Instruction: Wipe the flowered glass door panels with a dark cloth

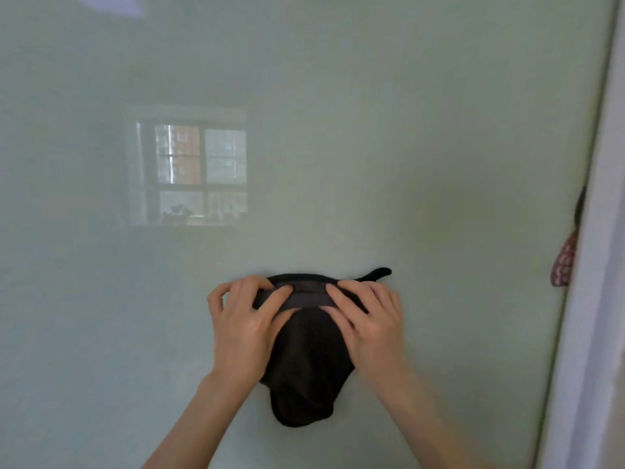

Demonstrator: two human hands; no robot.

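A pale green frosted glass door panel [338,130] fills nearly the whole head view. A dark cloth [306,360] is pressed flat against it, low and centre, with a thin tail sticking out at its upper right. My left hand [241,323] lies on the cloth's left side, fingers curled over its top fold. My right hand [367,319] lies on the right side, fingers spread toward the fold. Both hands hold the cloth against the glass. No flower pattern shows in this part of the panel.
A white door frame [588,299] runs down the right edge. A red patterned fabric piece [563,262] shows at the gap beside the frame. A window reflection [189,170] sits on the glass at the left.
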